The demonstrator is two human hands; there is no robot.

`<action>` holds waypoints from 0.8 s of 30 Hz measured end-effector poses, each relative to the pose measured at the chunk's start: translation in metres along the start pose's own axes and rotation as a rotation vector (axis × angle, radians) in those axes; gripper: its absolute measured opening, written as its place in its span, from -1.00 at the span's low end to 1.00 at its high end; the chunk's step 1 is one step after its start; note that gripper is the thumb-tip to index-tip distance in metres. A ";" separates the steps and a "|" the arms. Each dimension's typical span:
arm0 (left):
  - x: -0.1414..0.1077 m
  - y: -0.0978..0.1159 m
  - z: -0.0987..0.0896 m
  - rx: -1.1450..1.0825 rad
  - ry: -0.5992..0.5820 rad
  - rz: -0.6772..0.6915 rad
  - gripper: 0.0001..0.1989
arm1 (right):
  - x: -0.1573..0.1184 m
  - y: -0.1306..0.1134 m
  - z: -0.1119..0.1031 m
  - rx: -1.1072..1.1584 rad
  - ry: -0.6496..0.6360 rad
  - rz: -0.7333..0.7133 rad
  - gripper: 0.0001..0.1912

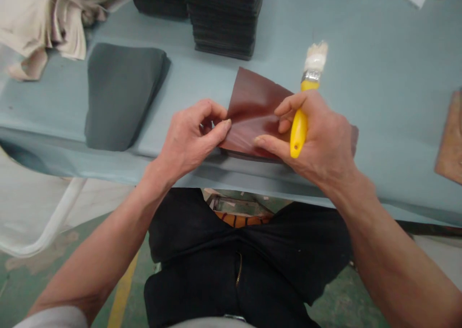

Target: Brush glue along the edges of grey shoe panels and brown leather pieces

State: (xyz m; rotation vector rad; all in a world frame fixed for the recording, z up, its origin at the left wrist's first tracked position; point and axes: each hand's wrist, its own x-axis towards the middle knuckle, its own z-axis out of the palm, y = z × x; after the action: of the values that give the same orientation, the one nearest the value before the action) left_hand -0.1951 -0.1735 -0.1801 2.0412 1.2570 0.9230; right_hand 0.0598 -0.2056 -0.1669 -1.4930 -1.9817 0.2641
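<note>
A reddish-brown sheet (252, 97) lies near the table's front edge, with a dark layer under its front side. My left hand (197, 135) pinches the sheet's left edge between thumb and fingertips. Over its right part is my right hand (317, 130), which holds a yellow-handled brush (299, 130) between thumb and index finger, its white-coated bristles pointing away from me. The right thumb tip touches or hovers just above the sheet; I cannot tell which.
Dark grey pieces (121, 94) are stacked at the left on the blue-grey table (378, 68). Taller black stacks (225, 17) stand behind the sheet. Beige cloth strips (54, 19) lie at the back left, and a brown board (451, 140) at the right edge.
</note>
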 end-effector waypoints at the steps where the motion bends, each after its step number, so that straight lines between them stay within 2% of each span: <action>1: 0.000 0.000 0.000 -0.011 0.003 -0.003 -0.94 | 0.000 0.000 0.000 -0.011 -0.003 -0.002 -0.36; 10: 0.000 0.000 0.002 -0.012 0.015 -0.028 -0.97 | -0.002 -0.003 -0.001 -0.112 -0.084 -0.020 -0.17; 24: -0.002 -0.002 0.005 -0.134 -0.010 -0.113 -0.90 | -0.004 -0.006 0.000 -0.164 -0.101 -0.006 -0.12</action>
State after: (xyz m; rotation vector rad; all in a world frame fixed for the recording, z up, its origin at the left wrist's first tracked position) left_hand -0.1928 -0.1755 -0.1854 1.8497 1.2570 0.9173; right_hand 0.0556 -0.2109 -0.1654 -1.6034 -2.1310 0.1813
